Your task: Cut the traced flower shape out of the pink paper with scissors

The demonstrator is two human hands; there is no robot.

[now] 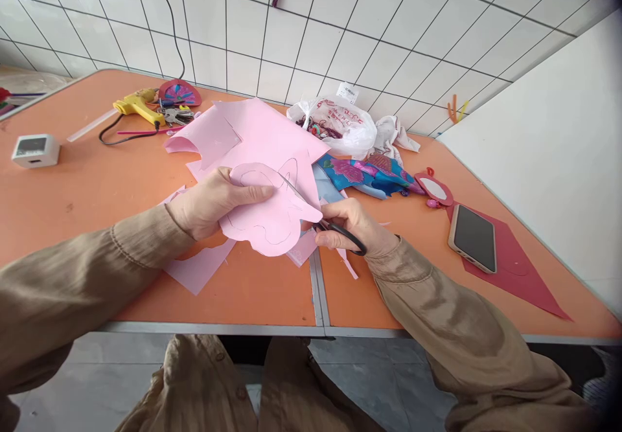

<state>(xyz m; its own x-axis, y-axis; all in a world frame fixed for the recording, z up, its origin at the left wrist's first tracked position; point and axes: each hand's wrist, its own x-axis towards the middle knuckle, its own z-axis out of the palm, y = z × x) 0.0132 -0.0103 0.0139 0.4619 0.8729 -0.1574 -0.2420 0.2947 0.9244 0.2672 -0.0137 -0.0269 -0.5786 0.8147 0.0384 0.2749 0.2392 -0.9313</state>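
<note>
My left hand (214, 200) pinches a pink paper sheet (272, 215) with pencilled outlines, thumb on top, holding it just above the orange table (87, 179). My right hand (352, 225) grips black-handled scissors (321, 215); the blades reach up and left into the sheet along a drawn line. A larger pink sheet (253, 131) lies flat behind them, and pink offcuts (197, 270) lie under my left wrist.
A yellow glue gun (138, 107) with its cord, keys and a fan sit at the back left. A white box (35, 150) is at far left. A plastic bag (340, 124), blue patterned cloth (369, 174), a phone (472, 238) on red paper (525, 276) lie right.
</note>
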